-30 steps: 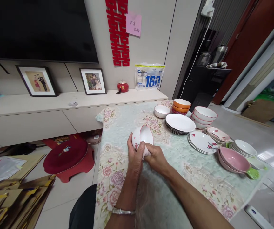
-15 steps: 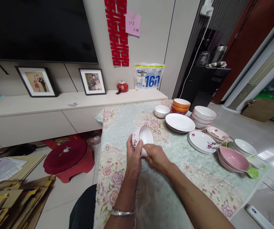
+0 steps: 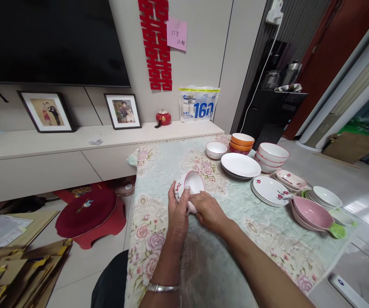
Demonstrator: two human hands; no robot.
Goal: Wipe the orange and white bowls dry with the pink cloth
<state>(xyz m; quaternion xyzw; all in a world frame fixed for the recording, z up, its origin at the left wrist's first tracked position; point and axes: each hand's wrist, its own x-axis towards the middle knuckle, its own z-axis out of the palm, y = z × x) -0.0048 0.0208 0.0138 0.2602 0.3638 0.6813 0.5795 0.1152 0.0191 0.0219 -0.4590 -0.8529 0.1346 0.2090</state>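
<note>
A white bowl (image 3: pixel 196 181) with a red rim and red flower sprigs is held tilted over the table, its opening turned up and to the right. My left hand (image 3: pixel 178 214) wraps its near left side, thumb along the rim. My right hand (image 3: pixel 210 210) is closed on the near edge, its fingers curled and partly hidden. A pale patch shows between the hands below the rim; whether it is the bowl's underside or something else, I cannot tell. Beyond them, a small white bowl (image 3: pixel 216 149) stands upright on the floral tablecloth (image 3: pixel 161 171).
Along the right are stacks of orange bowls (image 3: pixel 242 140), white plates (image 3: pixel 240 164), flowered plates (image 3: pixel 270 190), red-rimmed bowls (image 3: pixel 273 153), pink dishes (image 3: pixel 312 211) and small white bowls (image 3: pixel 327 196). A red stool (image 3: pixel 90 211) stands left. Behind is a cabinet (image 3: pixel 113 139).
The bowl has turned slightly in my hands, with more of its flower pattern facing out on the left. Both hands keep hold of it; the whole view has shifted a little.
</note>
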